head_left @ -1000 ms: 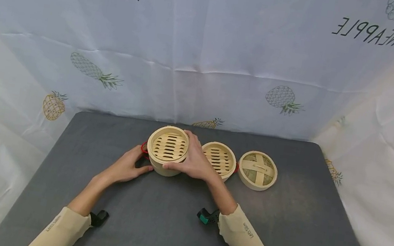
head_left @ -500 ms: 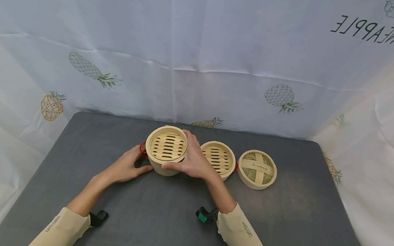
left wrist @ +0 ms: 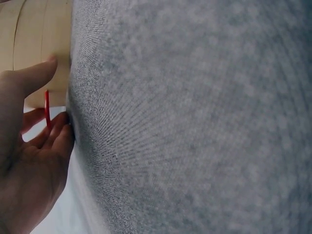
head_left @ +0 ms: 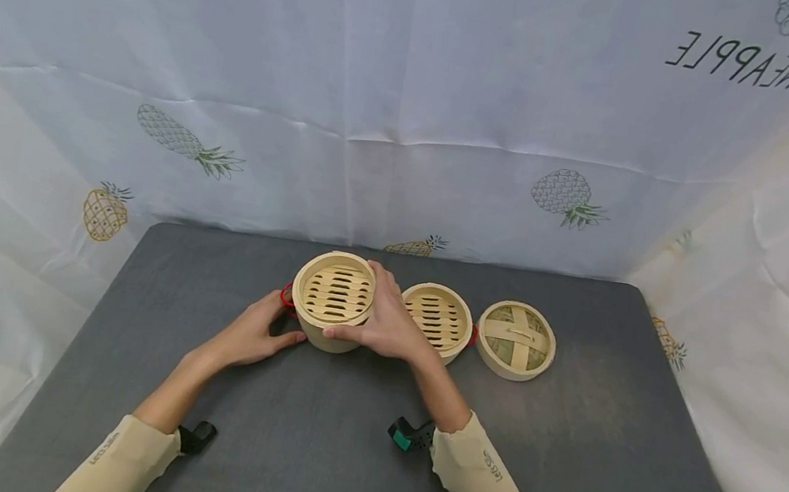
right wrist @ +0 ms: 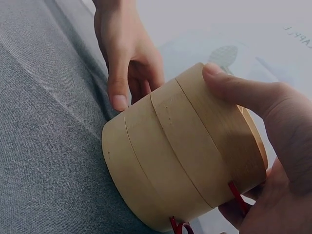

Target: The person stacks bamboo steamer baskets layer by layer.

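Two bamboo steamer baskets stand stacked near the back of the table, left of its middle. The upper steamer basket [head_left: 338,292] shows a slatted floor. My right hand [head_left: 390,319] grips it by the side, thumb on the front wall [right wrist: 204,117] and fingers round the far side. Below is the lower steamer basket [right wrist: 134,156], resting on the table. My left hand [head_left: 247,335] holds its left side, thumb against the wall, fingers behind beside a red handle [left wrist: 47,109]. In the right wrist view, more red handles [right wrist: 239,197] show near my right fingers.
Close to the right of the stack sits another slatted steamer basket [head_left: 439,317], partly hidden by my right hand and forearm. Beyond it lies a round woven lid [head_left: 516,341] with crossed bamboo strips. A pineapple-print curtain [head_left: 446,203] hangs behind the grey table [head_left: 305,452].
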Tool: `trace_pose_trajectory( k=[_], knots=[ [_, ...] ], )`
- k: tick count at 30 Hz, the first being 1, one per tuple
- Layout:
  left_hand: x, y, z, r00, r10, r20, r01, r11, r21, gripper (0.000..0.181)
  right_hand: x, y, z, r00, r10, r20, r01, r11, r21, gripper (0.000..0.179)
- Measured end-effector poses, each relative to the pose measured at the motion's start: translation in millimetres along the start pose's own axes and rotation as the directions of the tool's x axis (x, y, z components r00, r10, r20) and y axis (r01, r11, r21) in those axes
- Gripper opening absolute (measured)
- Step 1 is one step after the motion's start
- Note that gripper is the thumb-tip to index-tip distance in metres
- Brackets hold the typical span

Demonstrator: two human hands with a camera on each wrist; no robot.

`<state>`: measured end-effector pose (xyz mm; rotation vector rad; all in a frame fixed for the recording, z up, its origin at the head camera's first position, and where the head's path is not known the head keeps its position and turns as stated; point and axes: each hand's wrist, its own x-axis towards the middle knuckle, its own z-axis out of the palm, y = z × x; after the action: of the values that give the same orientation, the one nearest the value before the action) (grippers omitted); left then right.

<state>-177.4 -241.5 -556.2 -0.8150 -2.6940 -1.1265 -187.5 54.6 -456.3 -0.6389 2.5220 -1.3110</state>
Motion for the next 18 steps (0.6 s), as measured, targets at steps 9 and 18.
trace_pose_trajectory(
  k=[9, 18],
  knots=[
    [-0.4, -4.6, 0.5, 1.000, -0.012, 0.017, 0.012, 0.999, 0.035, 0.076, 1.1, 1.5, -0.1, 1.000, -0.006, 0.004, 0.006, 1.000, 0.011, 0.124],
    [-1.8, -9.3, 5.0, 0.999, -0.041, 0.026, 0.040, 0.998, 0.038, 0.078, -1.7, 2.9, -0.2, 1.000, 0.023, 0.016, -0.023, 0.999, 0.027, 0.131]
  ],
)
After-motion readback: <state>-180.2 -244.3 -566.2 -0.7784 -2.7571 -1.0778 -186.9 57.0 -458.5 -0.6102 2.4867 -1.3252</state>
